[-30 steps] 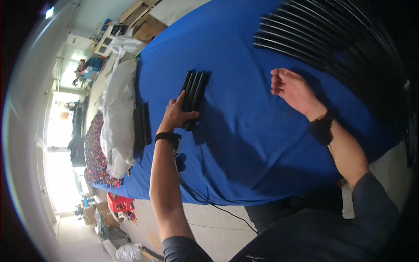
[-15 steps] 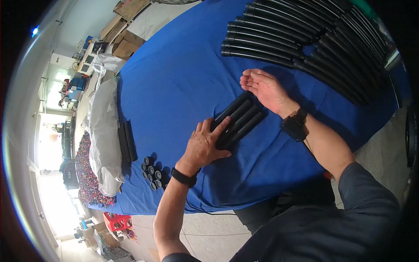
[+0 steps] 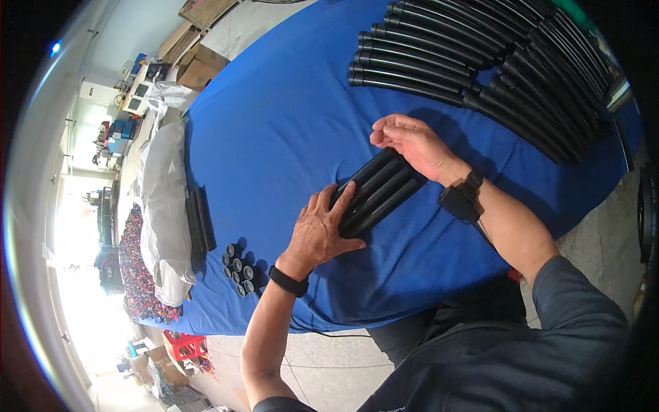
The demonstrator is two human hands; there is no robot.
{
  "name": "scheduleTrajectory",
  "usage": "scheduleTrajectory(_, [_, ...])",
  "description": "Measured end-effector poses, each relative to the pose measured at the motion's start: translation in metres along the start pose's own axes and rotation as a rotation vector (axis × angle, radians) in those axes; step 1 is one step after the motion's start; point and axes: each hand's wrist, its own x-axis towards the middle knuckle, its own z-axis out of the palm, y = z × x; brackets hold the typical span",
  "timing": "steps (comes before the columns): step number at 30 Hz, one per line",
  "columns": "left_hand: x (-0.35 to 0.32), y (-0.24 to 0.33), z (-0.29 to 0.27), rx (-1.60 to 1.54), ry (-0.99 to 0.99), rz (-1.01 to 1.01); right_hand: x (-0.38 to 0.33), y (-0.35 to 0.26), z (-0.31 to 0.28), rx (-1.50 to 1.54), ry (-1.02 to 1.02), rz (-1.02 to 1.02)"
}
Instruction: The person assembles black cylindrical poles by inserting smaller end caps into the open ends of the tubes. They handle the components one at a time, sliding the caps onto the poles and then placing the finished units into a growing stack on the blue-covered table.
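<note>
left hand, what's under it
Under the left hand, black cylindrical tubes lie side by side on blue table cloth. Whatever the palm itself covers cannot be seen.

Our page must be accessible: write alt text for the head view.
A left hand holds black tubes on a blue cloth, the right hand at their other end. Small round black pieces sit at left; a bigger tube row lies upper right.
</note>
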Motion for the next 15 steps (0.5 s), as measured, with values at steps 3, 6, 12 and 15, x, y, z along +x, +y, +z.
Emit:
scheduleTrajectory(3, [0.000,0.002,-0.002,-0.003,-0.002,0.004,0.000,0.000,0.000,-0.045,-0.044,0.018])
scheduleTrajectory(6, [-0.001,0.002,-0.002,-0.005,0.007,0.027,-0.003,-0.003,0.005,-0.064,-0.064,0.070])
scheduleTrajectory(12, [-0.009,-0.004,0.000,0.014,0.048,0.076,0.001,0.007,-0.001,-0.069,-0.066,0.017])
scheduleTrajectory(15, [-0.016,-0.007,-0.004,0.026,0.056,0.058,-0.001,0.003,0.007,-0.067,-0.048,0.033])
